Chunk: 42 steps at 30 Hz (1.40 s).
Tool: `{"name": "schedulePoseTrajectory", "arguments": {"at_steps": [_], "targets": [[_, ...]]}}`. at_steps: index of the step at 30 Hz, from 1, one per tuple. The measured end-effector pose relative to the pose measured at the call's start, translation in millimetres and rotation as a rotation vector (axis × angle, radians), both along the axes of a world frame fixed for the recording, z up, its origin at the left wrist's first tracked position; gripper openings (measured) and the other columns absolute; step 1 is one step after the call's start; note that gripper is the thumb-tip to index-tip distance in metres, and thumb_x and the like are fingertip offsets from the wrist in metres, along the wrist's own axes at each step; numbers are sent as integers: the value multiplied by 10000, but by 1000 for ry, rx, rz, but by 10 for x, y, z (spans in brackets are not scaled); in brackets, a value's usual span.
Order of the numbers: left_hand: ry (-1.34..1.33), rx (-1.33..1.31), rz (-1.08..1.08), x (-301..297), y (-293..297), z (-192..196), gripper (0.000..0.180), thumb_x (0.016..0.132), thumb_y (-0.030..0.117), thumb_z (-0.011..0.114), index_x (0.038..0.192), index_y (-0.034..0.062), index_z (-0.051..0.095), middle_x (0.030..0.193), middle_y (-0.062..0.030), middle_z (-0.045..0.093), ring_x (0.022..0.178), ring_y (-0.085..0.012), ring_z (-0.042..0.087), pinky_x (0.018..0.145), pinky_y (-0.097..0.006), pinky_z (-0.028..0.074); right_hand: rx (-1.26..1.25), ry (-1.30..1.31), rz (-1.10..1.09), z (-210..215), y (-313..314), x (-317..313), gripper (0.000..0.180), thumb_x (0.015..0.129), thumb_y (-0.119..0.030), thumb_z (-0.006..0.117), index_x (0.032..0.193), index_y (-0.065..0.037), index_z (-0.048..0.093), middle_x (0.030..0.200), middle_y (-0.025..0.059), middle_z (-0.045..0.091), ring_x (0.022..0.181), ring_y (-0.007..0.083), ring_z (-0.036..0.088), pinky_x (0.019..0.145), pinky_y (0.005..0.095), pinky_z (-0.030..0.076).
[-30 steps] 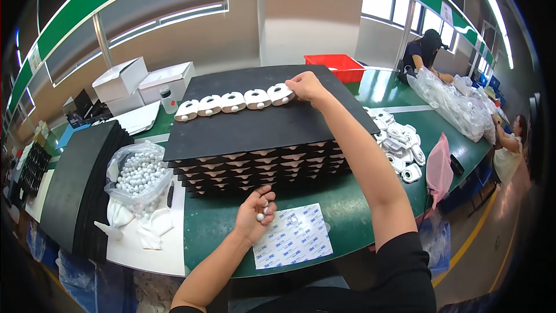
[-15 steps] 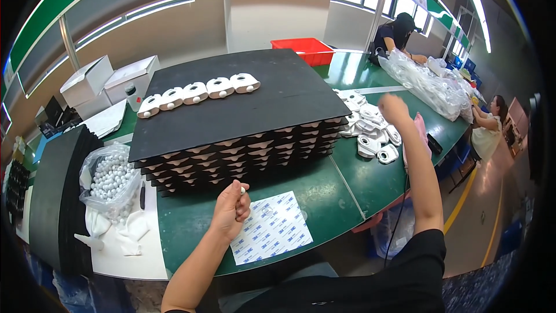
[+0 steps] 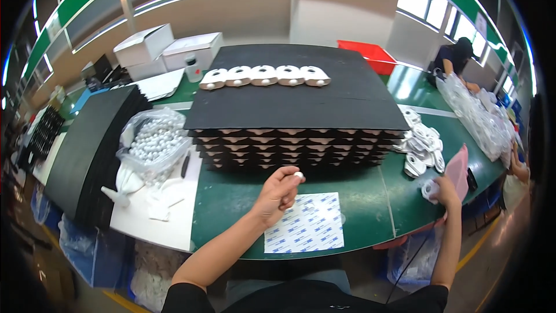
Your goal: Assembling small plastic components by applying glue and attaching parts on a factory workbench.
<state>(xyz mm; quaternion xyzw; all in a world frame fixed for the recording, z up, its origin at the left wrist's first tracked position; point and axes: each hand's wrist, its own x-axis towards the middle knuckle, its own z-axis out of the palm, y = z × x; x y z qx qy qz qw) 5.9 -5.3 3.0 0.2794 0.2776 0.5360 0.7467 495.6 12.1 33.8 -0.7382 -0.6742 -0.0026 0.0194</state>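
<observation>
My left hand (image 3: 275, 198) is closed over the near edge of the table, pinching a small white ball (image 3: 298, 175) between thumb and finger. On the right, my right hand (image 3: 449, 190) grips a white plastic part with a round hole (image 3: 429, 190), close to a pink bag (image 3: 458, 169). Similar white parts lie in a loose pile (image 3: 424, 145) just beyond it. A row of such parts (image 3: 263, 74), each with a white ball at its front, sits on the top black board (image 3: 278, 110) of a layered stack. White parts show between the boards.
A white sheet with blue print (image 3: 304, 226) lies below my left hand. Left of the stack stand a clear bag of white balls (image 3: 153, 139), a small nozzle bottle (image 3: 116, 197) and leaning black boards (image 3: 87, 150). A red bin (image 3: 370, 55) and another person are farther back.
My right hand has come down and nearer from beyond the pile, now with a white part in it. My left hand still holds the ball. The view has turned right-to-left.
</observation>
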Motion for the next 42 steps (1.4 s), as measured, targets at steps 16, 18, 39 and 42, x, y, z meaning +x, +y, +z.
{"name": "schedulePoseTrajectory", "arguments": {"at_steps": [16, 18, 39, 42], "targets": [[26, -1, -25, 40, -13, 23, 257, 834, 125, 589, 1080, 57, 555, 886, -2, 588, 473, -15, 313, 404, -153, 252, -61, 1497, 352, -229, -406, -2633, 135, 828, 8, 515, 961, 13, 536, 835, 36, 584, 741, 71, 530, 646, 203, 435], [34, 0, -35, 47, -1, -24, 246, 833, 117, 585, 1072, 70, 554, 903, -3, 585, 471, -18, 307, 399, -153, 240, -84, 1561, 356, -434, -389, -2772, 125, 843, -8, 506, 965, 19, 512, 839, 40, 583, 745, 72, 533, 657, 203, 440], [42, 10, -42, 29, -5, -22, 232, 857, 122, 548, 1083, 71, 536, 956, -24, 567, 482, -17, 316, 402, -146, 244, 263, 872, 696, -483, -371, -2952, 158, 775, 23, 520, 932, 0, 511, 852, 132, 543, 754, 252, 543, 666, 312, 432], [59, 14, -47, 30, -18, -17, 244, 860, 114, 539, 1099, 65, 533, 960, -23, 566, 484, -18, 321, 405, -148, 246, -19, 1217, 441, -487, -400, -2914, 137, 821, -2, 514, 957, -9, 494, 853, 82, 545, 769, 176, 533, 670, 281, 427]]}}
